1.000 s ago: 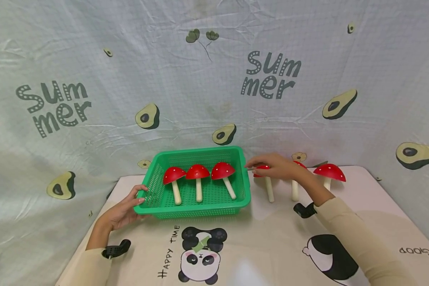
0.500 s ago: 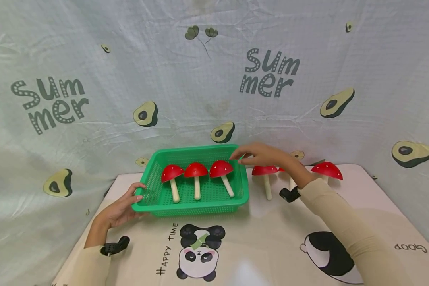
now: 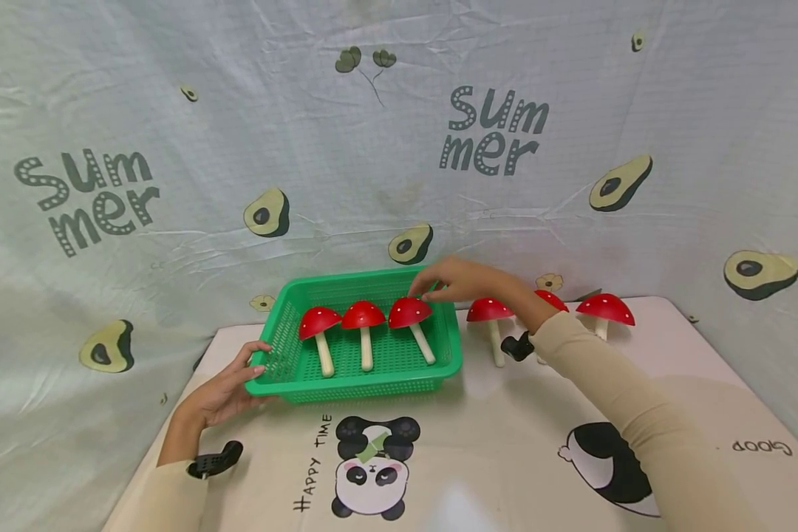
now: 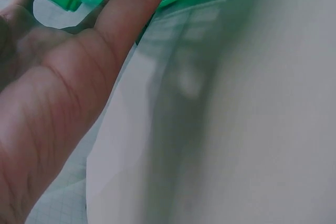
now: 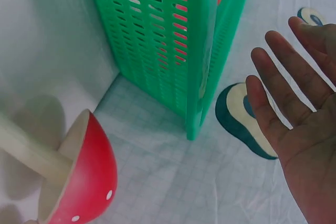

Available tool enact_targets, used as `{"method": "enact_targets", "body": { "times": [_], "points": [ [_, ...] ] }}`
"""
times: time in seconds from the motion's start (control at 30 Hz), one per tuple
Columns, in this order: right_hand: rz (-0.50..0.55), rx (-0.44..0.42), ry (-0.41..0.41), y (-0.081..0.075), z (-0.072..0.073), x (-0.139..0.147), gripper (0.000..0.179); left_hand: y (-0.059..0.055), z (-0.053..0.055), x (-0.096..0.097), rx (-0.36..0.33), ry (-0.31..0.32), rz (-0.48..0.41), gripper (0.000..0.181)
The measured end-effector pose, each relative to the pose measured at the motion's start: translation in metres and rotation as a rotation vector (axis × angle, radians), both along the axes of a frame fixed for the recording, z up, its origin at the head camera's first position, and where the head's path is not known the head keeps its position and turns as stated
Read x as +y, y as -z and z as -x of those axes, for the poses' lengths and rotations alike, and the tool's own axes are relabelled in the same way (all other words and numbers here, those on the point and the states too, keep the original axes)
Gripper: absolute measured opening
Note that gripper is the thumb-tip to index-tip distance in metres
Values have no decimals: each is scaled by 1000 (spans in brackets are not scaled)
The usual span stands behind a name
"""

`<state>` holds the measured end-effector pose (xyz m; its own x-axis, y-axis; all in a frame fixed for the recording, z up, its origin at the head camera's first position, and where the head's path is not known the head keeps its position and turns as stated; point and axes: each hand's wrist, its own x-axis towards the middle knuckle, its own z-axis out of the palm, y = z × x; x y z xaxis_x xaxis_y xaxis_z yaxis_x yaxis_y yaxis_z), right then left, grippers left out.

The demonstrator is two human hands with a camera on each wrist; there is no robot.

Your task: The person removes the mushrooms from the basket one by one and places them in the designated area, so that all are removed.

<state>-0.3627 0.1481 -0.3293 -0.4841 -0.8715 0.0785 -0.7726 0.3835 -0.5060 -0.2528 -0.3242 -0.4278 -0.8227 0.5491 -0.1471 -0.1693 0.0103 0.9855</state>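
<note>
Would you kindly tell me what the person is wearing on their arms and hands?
The left sleeve and right sleeve are plain beige and long. A black left wrist device and a similar right wrist device sit where they end. The left hand and right hand are gloveless.

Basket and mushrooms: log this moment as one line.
left hand: holding basket | right hand: above basket's rightmost mushroom, contact unclear | inside basket: three mushrooms | on table: three more mushrooms
</note>
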Motion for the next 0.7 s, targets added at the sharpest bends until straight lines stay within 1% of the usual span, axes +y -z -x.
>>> {"method": "enact_targets", "body": {
  "times": [0.07,0.2,0.4,0.5,0.6,0.7],
  "points": [
    [-3,-7,-2,1,1,-3,28,1,0,0,-3,-4,2,31],
    [-33,-38,22,1,6,-14,29,1,0,0,-6,-17,8,32],
    [-73,-44,34,-2,18,-32,29,1,1,0,2,-23,11,32],
    [-89,-47,36,-2,25,-40,29,2,2,0,-7,-32,17,32],
    [-124,-67,52,1,32,-47,29,2,2,1,-16,-41,22,32],
    [-158,-117,71,4,37,-53,32,2,2,2,-19,-44,20,32]
  ]
}}
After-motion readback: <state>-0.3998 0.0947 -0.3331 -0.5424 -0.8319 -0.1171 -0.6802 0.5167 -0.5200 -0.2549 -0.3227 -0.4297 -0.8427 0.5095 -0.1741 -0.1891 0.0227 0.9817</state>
